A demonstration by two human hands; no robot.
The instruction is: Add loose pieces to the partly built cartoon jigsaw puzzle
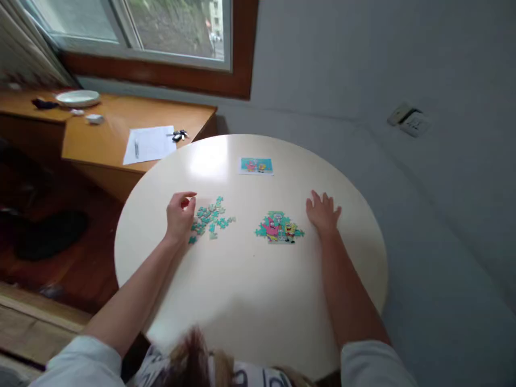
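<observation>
**Pieces point(212, 214) by the left hand point(181, 215), puzzle point(278, 228) by the right hand point(322, 211)**

The puzzle, partly joined, lies right of the middle of the round surface point(242, 290), its long axis running from the left edge toward the right edge. From the left hand's fingers it lies to the right and a little toward the near edge, with the pieces in between. The right hand is much the nearer — just beside the puzzle's right end, apart from it.

The pieces spread toward the left edge, immediately right of the left hand; the nearest are partly hidden by it. That hand's thumb and forefinger curl toward each other, tips close; whether they pinch a piece, I cannot tell. The right hand's fingers are spread, palm down, and appear to grip nothing.

Counted: two hands, one puzzle, one card point(256, 166) near the far edge, its long axis also left to right. The pieces overlap too much for an exact count — probably more than twenty. The puzzle shows three figures: one pink, one yellow, one pale behind them.
</observation>
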